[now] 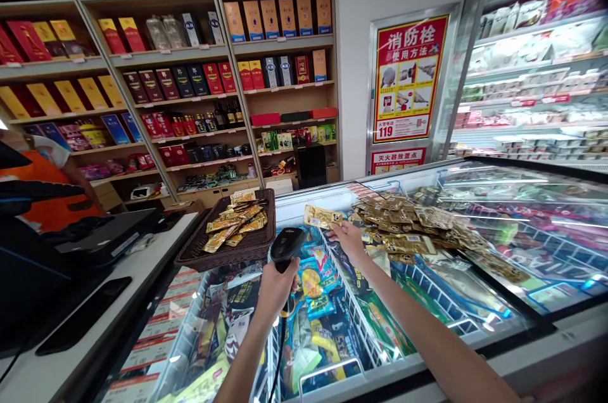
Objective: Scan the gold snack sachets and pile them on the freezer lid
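My left hand is wrapped round the grip of a black barcode scanner, whose head points up and away. My right hand pinches one gold snack packet and holds it out in front of the scanner head. Both hands hover over the glass lid of a chest freezer. A heap of the same gold packets lies on the glass just right of my right hand. A dark woven tray with several gold packets in it sits to the left of the scanner.
A white counter on the left carries a black till screen and a flat black pad. A person in an orange top stands behind it. Shelves of boxed bottles fill the back wall; an open chiller stands at the right.
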`<state>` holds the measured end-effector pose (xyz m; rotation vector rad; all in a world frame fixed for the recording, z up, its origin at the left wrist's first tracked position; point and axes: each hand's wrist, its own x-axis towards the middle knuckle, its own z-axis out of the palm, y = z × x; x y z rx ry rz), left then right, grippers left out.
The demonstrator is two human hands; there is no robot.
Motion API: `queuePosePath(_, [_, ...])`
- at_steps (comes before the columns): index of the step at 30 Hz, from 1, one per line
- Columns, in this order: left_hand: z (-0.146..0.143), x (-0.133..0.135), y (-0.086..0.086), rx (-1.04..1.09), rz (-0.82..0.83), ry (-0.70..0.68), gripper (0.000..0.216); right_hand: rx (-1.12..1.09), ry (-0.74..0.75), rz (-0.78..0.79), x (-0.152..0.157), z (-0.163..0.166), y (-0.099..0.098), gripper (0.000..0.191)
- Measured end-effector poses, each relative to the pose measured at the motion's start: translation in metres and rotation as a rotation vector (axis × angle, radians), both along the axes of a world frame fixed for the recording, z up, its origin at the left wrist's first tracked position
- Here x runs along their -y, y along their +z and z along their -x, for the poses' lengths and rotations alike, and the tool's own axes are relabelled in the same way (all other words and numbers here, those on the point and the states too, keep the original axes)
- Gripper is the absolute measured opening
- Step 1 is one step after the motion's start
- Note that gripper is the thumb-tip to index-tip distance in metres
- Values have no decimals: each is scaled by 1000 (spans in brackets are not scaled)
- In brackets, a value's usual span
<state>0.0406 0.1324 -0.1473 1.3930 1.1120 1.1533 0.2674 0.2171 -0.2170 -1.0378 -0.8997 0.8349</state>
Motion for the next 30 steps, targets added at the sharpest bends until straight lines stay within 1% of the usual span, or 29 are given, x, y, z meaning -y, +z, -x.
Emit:
queuePosePath(5, [-1,1,1,-18,2,-7,37,-14,17,-4,2,1,3,51])
queuePosePath(14, [-1,2,-3,-57,28,-9,38,-53,33,-39,4,2,10,55])
queuePosePath(19, [-2,1,-4,-14,33,-12,38,-54,36,-36,6,1,13,50])
queuePosePath(24, [0,-2,-9,-22,36,-12,35,-52,30,-48,5,0,10,44])
queuePosePath(26, [1,-4,-12,-24,42,-9,34,-57,-6,-15,4,-1,8,37])
queuePosePath(30, [2,-8,-15,-22,55,-7,33,-117,-143,157,1,-11,3,28])
